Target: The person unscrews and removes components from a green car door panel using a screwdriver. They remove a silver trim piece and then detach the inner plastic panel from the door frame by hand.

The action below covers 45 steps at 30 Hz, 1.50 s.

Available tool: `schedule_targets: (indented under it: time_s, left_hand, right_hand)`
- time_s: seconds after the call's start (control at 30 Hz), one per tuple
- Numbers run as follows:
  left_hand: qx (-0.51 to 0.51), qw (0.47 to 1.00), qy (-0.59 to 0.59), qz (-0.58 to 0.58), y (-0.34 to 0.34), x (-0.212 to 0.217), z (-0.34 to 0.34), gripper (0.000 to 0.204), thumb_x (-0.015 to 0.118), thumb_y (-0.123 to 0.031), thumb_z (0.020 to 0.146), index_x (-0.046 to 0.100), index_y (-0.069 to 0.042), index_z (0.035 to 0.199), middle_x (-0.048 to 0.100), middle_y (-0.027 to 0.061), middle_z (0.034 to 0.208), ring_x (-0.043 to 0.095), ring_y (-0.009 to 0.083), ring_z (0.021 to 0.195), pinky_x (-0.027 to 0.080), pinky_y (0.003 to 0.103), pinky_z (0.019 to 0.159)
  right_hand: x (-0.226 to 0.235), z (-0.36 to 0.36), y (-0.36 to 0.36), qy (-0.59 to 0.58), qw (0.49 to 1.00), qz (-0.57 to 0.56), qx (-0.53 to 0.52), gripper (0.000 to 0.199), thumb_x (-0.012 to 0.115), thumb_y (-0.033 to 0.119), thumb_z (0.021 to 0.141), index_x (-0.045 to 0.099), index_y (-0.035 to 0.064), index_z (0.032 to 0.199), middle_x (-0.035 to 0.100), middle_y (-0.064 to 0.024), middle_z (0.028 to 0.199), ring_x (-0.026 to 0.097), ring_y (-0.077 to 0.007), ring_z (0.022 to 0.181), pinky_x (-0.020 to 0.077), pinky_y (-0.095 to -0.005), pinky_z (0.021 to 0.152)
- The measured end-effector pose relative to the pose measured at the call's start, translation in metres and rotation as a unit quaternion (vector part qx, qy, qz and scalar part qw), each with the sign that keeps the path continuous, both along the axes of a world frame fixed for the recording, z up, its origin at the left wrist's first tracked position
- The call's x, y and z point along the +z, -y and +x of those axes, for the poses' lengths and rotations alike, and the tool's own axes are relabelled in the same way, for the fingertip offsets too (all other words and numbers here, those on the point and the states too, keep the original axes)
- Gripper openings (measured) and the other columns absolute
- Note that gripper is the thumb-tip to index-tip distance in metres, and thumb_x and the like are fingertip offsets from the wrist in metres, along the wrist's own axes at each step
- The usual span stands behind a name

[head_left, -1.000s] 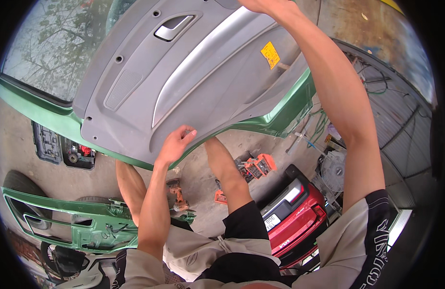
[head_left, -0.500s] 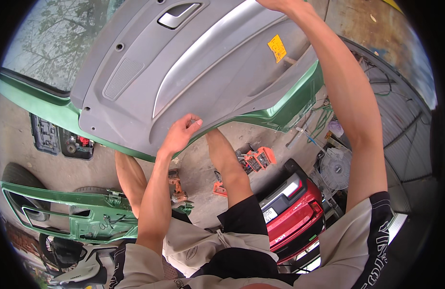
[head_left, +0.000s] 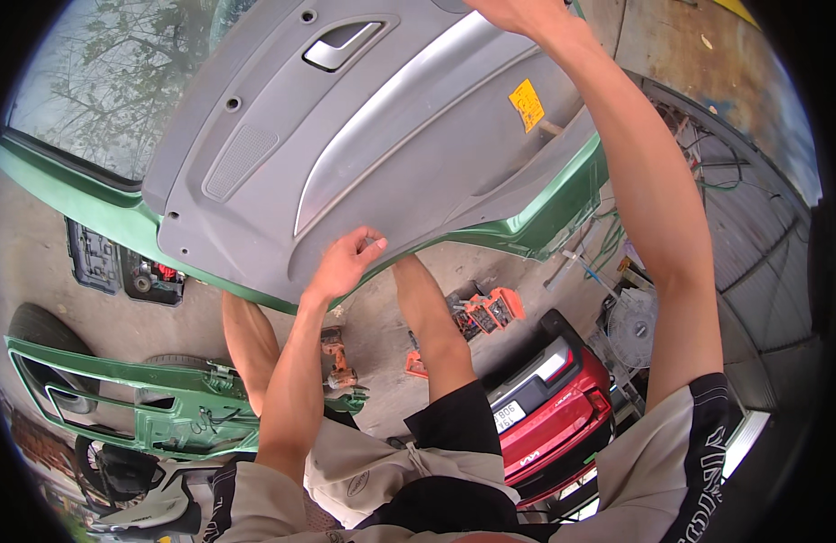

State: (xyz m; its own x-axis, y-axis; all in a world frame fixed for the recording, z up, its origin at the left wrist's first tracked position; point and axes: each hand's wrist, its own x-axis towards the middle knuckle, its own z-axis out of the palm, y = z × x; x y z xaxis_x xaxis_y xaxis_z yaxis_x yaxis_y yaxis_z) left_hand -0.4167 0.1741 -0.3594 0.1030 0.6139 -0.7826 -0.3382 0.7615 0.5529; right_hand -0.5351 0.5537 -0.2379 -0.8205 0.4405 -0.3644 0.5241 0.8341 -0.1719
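Note:
A grey car door trim panel (head_left: 364,154), with a chrome inner handle (head_left: 341,45) and a yellow sticker (head_left: 527,104), lies against a green car door (head_left: 563,204). My left hand (head_left: 346,262) pinches the panel's lower edge. My right hand (head_left: 517,14) grips the panel's upper edge at the top of the view, partly cut off by the frame.
On the concrete floor below lie a detached green door frame (head_left: 137,398), an open black tool case (head_left: 119,267), an orange drill (head_left: 337,357) and orange tools (head_left: 486,312). A red car's rear (head_left: 554,407) stands at the right. Loose wires (head_left: 707,154) hang at the right.
The trim panel has shifted right and upward in view. My left hand has closed its fingers onto the lower edge, sliding along it. My right hand stays on the upper edge.

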Motion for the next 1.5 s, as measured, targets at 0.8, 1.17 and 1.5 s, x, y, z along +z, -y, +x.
schedule_targets:
  time_s: [0.8, 1.17, 1.5]
  left_hand:
    - [0.114, 0.99, -0.086, 0.017, -0.004, -0.014, 0.016, 0.041, 0.062, -0.042, 0.098, 0.068, -0.004, 0.111, 0.068, 0.0144, 0.083, 0.063, 0.031, 0.077, 0.048, 0.045, 0.072]
    - [0.363, 0.903, -0.206, 0.106, 0.08, -0.053, 0.066, 0.04, 0.06, -0.045, 0.102, 0.059, -0.005, 0.104, 0.068, 0.0113, 0.085, 0.064, 0.0266, 0.082, 0.047, 0.048, 0.072]
    - [0.125, 0.985, -0.115, -0.026, 0.065, -0.018, -0.036, 0.033, 0.064, -0.035, 0.099, 0.061, -0.003, 0.109, 0.066, 0.014, 0.076, 0.063, 0.0297, 0.071, 0.047, 0.045, 0.066]
  right_hand:
    - [-0.003, 0.054, 0.194, -0.111, 0.657, -0.603, -0.439, 0.034, 0.062, 0.029, 0.102, 0.071, -0.0015, 0.113, 0.07, -0.0095, 0.091, 0.052, -0.0093, 0.061, 0.0398, -0.0226, 0.058]
    - [-0.162, -0.031, 0.522, 0.287, 0.794, -0.523, 0.117, 0.036, 0.063, 0.026, 0.098, 0.067, -0.0023, 0.118, 0.075, -0.0136, 0.099, 0.07, -0.0299, 0.085, 0.053, -0.0405, 0.078]
    - [-0.128, 0.008, 0.426, 0.164, 0.745, -0.644, -0.063, 0.041, 0.063, 0.022, 0.099, 0.063, -0.0004, 0.132, 0.069, -0.0198, 0.127, 0.068, -0.0304, 0.113, 0.0515, -0.0394, 0.099]
